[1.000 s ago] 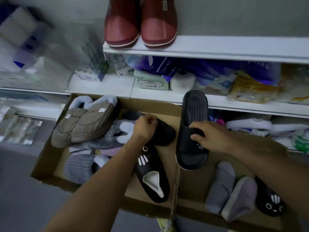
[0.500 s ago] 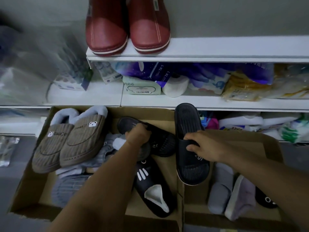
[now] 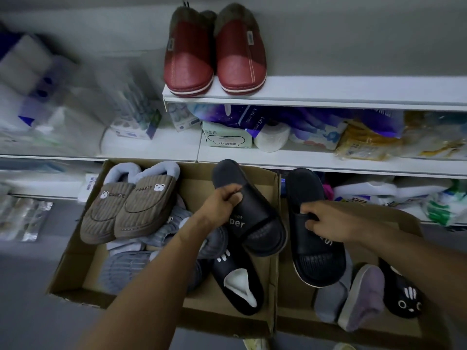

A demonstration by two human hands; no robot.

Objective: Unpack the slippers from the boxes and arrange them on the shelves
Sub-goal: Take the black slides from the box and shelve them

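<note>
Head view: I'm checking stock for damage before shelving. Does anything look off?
No damage shows. A loose toilet paper roll lies on its side among packets on the middle shelf, and a lilac slipper in the right box looks tipped sideways.

Top shelf (image 3: 353, 89): red slippers (image 3: 214, 61) occupy the left end. From them to the right edge the board is open for access.

Middle shelf (image 3: 156, 147): packages (image 3: 366, 140) and a paper roll (image 3: 271, 137) block the right part. A bare strip lies left of centre.

Left box (image 3: 194, 180): brown slippers (image 3: 129, 208) and grey slippers (image 3: 126, 269) fill the left half.

Over the boxes' adjoining walls, the left hand (image 3: 222, 200) has the left black slide (image 3: 255, 223) in its grip, and the right hand (image 3: 326, 218) has the right black slide (image 3: 316, 256).
</note>
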